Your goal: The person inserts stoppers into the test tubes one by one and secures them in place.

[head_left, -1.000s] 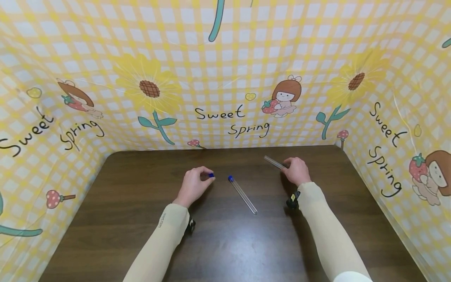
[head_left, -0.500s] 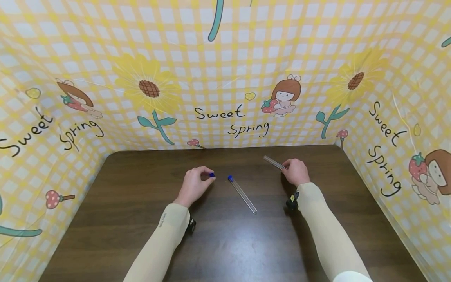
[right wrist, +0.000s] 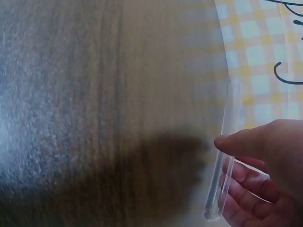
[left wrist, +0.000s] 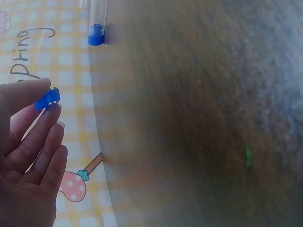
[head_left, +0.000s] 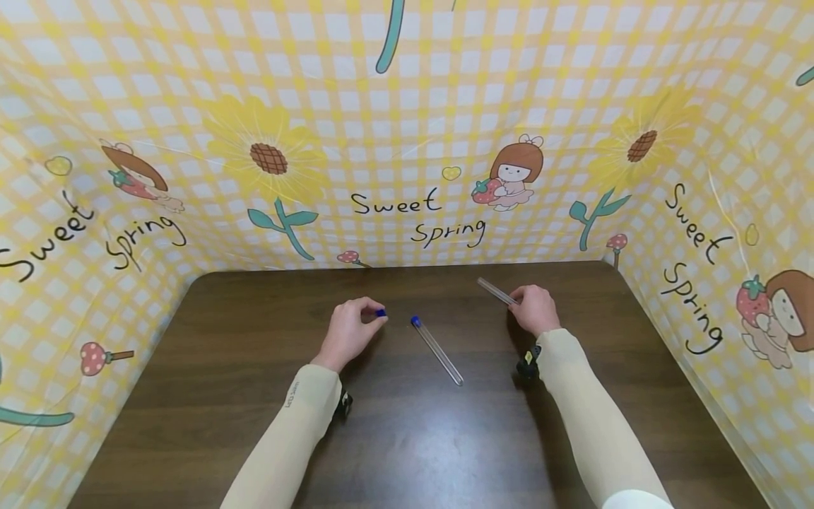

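Between thumb and fingertip, my left hand (head_left: 348, 331) pinches a small blue cap (left wrist: 48, 98), held just over the table. The cap's edge looks notched in the left wrist view. My right hand (head_left: 534, 309) grips a clear test tube (right wrist: 230, 111) near its rounded end, and the other end points to the back left. That end carries no cap. Between the hands lies a second clear test tube (head_left: 440, 355), slanted on the table, with a blue cap (head_left: 416, 321) on its far end. Part of the gripped tube is hidden behind the right thumb.
A dark wood table (head_left: 407, 445) extends under both hands. Yellow checked cloth (head_left: 407, 141) with printed flowers and lettering stands around its back and sides, close behind the gripped tube.
The blue cap in my left hand has tilted and risen slightly, with the fingers shifting a little. My right hand and the tube on the table have hardly moved.
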`<state>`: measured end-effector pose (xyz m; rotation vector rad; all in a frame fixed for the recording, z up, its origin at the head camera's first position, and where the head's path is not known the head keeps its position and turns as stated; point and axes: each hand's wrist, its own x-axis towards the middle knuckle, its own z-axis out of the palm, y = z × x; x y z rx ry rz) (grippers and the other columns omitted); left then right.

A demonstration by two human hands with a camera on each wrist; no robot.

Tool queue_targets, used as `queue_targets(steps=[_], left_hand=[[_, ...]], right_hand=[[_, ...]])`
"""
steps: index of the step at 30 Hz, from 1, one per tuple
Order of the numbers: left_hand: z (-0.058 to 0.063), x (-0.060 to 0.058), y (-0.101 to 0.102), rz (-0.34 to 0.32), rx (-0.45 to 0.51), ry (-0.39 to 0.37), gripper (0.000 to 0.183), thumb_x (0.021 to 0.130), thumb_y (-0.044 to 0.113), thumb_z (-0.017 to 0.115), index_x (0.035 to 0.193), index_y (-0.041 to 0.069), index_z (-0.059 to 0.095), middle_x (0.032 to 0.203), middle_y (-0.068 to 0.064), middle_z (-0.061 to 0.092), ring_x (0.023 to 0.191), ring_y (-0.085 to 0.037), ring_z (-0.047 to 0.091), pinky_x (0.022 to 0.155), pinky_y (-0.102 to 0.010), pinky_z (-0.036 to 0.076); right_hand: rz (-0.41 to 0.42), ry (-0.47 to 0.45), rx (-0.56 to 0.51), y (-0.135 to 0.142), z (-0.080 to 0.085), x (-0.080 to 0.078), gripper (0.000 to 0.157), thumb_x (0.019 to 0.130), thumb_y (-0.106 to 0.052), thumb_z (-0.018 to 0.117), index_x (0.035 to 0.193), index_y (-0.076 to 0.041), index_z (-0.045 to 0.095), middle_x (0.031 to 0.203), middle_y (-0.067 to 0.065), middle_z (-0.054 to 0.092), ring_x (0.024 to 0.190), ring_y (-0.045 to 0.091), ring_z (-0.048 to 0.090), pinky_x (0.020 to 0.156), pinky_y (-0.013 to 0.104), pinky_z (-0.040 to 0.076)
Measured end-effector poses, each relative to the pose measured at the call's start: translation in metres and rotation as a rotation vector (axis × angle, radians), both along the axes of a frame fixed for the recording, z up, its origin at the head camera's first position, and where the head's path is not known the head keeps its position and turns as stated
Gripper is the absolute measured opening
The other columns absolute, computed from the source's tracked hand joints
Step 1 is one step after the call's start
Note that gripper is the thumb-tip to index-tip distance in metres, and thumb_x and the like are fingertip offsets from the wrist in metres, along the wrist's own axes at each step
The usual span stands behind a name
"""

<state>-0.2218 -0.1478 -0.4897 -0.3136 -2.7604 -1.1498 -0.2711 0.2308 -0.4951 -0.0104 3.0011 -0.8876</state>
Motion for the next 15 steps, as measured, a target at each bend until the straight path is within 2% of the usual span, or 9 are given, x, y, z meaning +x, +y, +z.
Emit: queue_targets(steps=[10,15], left_hand=[[0.003,-0.002,0.002,-0.004,0.008,0.027,0.016,0.091,0.017,0.08,0.105,0.009,0.076,0.098,-0.003,0.074,0.091,-0.021,0.066,0.084,-0.043,0.054],[0.004,-0.003,0.003,-0.003,0.014,0.036,0.018,0.091,0.016,0.08,0.106,0.007,0.076,0.097,-0.003,0.074,0.091,-0.022,0.067,0.085,-0.043,0.055]], right_hand=[[0.004,0.037,-0.002,-0.003,0.006,0.003,0.018,0.095,-0.008,0.071,0.109,0.004,0.073,0.097,0.017,0.07,0.087,0.033,0.062,0.082,0.049,0.051],[0.003,0.047,-0.009,-0.005,0.011,0.003,0.018,0.094,-0.008,0.071,0.108,0.004,0.073,0.094,0.016,0.069,0.084,0.033,0.061,0.078,0.048,0.051]])
